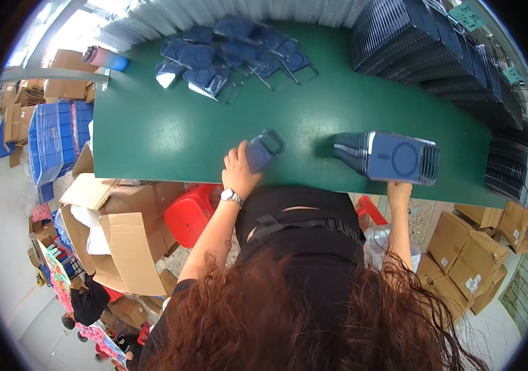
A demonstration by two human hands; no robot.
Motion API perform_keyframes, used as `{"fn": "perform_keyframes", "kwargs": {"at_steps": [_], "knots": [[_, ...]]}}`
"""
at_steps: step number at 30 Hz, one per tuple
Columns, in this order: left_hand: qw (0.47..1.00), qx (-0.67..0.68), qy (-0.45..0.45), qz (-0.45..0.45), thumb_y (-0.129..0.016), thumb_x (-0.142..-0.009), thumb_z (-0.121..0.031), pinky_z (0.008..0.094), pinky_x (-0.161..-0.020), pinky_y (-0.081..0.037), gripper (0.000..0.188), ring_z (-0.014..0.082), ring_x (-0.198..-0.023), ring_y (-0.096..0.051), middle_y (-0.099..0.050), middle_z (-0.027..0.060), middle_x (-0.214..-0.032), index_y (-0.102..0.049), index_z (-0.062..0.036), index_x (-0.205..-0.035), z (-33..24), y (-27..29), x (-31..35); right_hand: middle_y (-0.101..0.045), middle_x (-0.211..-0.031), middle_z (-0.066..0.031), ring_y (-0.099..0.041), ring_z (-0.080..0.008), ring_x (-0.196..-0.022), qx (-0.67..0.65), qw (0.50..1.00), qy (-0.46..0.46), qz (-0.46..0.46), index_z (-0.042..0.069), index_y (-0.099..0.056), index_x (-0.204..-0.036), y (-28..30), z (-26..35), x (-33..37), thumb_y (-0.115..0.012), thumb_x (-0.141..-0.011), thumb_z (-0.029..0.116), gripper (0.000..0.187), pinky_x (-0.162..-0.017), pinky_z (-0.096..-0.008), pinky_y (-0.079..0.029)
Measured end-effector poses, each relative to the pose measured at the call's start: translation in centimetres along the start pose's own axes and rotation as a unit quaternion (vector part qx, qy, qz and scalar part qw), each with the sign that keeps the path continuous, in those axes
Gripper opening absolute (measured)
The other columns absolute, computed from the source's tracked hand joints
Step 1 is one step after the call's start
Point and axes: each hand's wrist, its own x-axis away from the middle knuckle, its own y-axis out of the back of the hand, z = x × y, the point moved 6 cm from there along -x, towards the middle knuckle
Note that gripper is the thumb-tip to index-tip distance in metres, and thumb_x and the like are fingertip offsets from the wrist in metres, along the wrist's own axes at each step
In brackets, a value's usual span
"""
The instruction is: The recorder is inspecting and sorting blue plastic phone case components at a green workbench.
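Green tabletop (171, 130), glossy rectangular phone case (262, 149)

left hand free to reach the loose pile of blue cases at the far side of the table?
Probably not right away. The left hand holds a single blue case, so it is occupied. The green table between it and the loose pile looks bare, but the pile lies far off, likely needing a lean.

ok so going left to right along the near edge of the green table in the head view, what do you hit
left hand → single blue phone case it holds → bare green table → stack of blue phone cases with the right hand at its near side → black stacks
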Motion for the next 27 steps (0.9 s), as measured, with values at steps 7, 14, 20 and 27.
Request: {"fn": "perform_keyframes", "kwargs": {"at_steps": [7, 14, 20, 27], "knots": [[0.994, 0.063, -0.061, -0.069, -0.081, -0.076, -0.034, 0.0505, -0.104, -0.041, 0.096, 0.0377, -0.138, -0.039, -0.038, 0.0206, -0.151, -0.029, -0.0102, -0.153, -1.0, 4.3, -4.5, -0.066, -0.12, -0.0193, -0.064, -0.0324, -0.107, -0.015, 0.982, 0.174, -0.069, -0.005, -0.061, -0.122, -1.3, -1.1, -1.5, -0.067, -0.089, 0.016, 0.039, -0.091, -0.0407, -0.05], [0.927, -0.136, -0.291, -0.195, -0.061, -0.082, -0.01, 0.0452, -0.11, -0.035, 0.065, 0.031, -0.14, -0.039, -0.045, 0.0135, -0.148, -0.042, -0.0052, -0.145, -5.8, 13.1, -23.3, -0.066, -0.118, -0.0181, -0.063, -0.0308, -0.106, -0.11, 0.982, 0.145, -0.057, -0.004, -0.059, -0.122, -2.5, 0.7, -4.8, -0.069, -0.088, 0.019, 0.042, -0.091, -0.04, -0.05], [0.849, -0.323, -0.362, -0.209, -0.05, -0.09, -0.01, 0.0473, -0.11, -0.037, 0.062, 0.0272, -0.141, -0.039, -0.045, 0.0083, -0.149, -0.037, -0.0137, -0.151, -8.5, 14.7, -35.9, -0.066, -0.116, -0.0171, -0.063, -0.0295, -0.105, -0.182, 0.976, 0.11, -0.049, -0.002, -0.058, -0.122, -2.8, 2.3, -6.8, -0.071, -0.087, 0.02, 0.044, -0.091, -0.0395, -0.049], [0.879, -0.329, -0.343, 0.034, -0.072, -0.074, -0.015, 0.0428, -0.109, -0.038, 0.084, 0.0274, -0.135, -0.044, -0.052, 0.012, -0.137, -0.036, -0.0146, -0.15, -9.3, 13.2, -40.0, -0.066, -0.114, -0.016, -0.062, -0.0279, -0.104, -0.257, 0.963, 0.076, -0.026, -0.001, -0.057, -0.123, -2.5, 3.7, -7.5, -0.074, -0.085, 0.022, 0.047, -0.091, -0.0389, -0.049]]}}
